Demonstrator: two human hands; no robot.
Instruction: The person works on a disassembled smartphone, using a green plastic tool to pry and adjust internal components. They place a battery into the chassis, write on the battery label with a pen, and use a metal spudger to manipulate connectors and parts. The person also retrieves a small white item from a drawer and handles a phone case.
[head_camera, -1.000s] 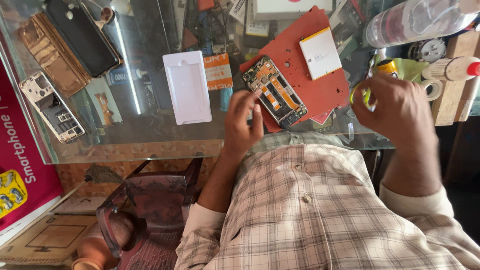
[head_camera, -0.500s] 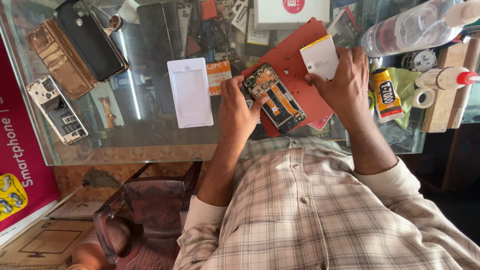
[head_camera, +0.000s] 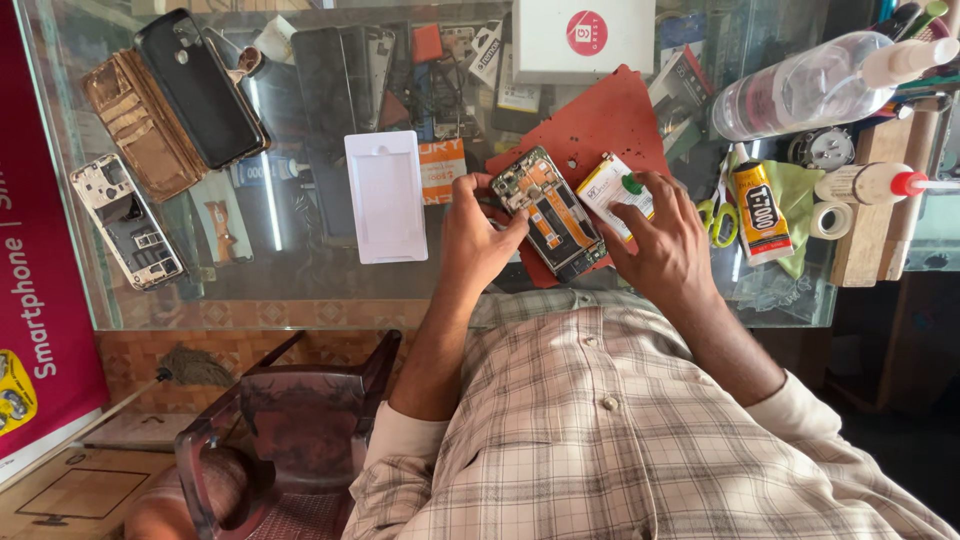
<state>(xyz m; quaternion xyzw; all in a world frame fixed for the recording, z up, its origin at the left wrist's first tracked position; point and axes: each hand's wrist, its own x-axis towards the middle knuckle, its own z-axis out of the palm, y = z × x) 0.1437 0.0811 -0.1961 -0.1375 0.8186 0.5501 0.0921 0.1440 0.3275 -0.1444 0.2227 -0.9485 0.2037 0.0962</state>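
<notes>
Opened phone (head_camera: 549, 212) lay back-off on the red mat (head_camera: 600, 125), board and flex cables exposed. Left hand (head_camera: 478, 235) pinched its near-left edge, thumb and fingers closed on the frame. Right hand (head_camera: 660, 235) was closed on a small white battery pack (head_camera: 618, 190), just right of the phone and touching its edge, fingers spread over the pack.

Progress, as a judgement: back cover was already off and the internals bare; the pack was not seated in the bay yet, and nothing was closed up.

Count around the grips: one white tray (head_camera: 385, 195) just left of the left hand, one yellow glue tube (head_camera: 757, 212) right of the right hand, one clear bottle (head_camera: 810, 85) beyond it. Far left: one black phone (head_camera: 200, 85), one brown case (head_camera: 140, 125), one stripped frame (head_camera: 128, 220) (three dead handsets' worth of parts).
</notes>
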